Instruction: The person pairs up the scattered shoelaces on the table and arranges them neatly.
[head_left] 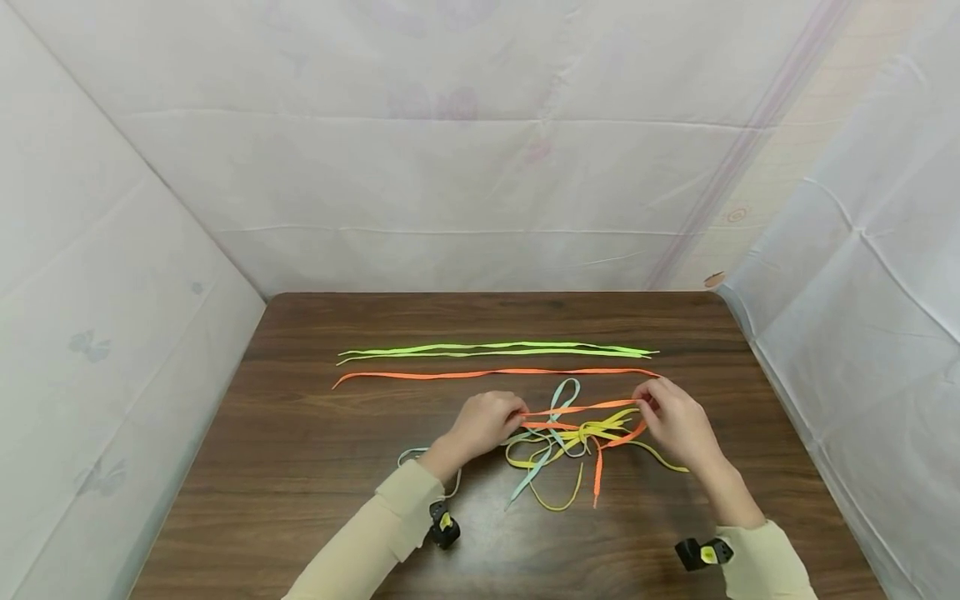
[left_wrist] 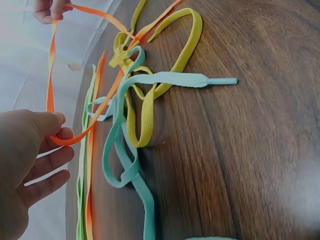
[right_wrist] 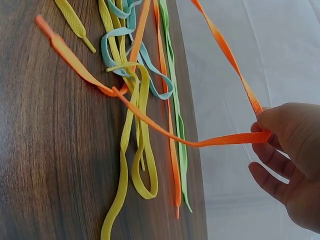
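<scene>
On the desk [head_left: 300, 483], an orange shoelace [right_wrist: 220, 140] was strung between two hands, its raised span running from the left hand [head_left: 487, 418] toward 3 o'clock. The left grip pinched it between thumb and fingers; the right hand [head_left: 678, 421] pinched the same lace, thumb against forefinger. The relation that mattered, in my judgement, was the lace's free tip: it pointed to 6 o'clock, lay at 7 o'clock from the right grip, and was nearer that hand than the left. Beneath the span lay tangled yellow shoelaces [head_left: 585, 433] and a light blue shoelace [left_wrist: 172, 78] (whether orange was knotted into them I could not tell). Toward 12 o'clock, a straight orange lace [head_left: 487, 372] and green strands [head_left: 525, 343] stretched from 9 to 3 o'clock.
</scene>
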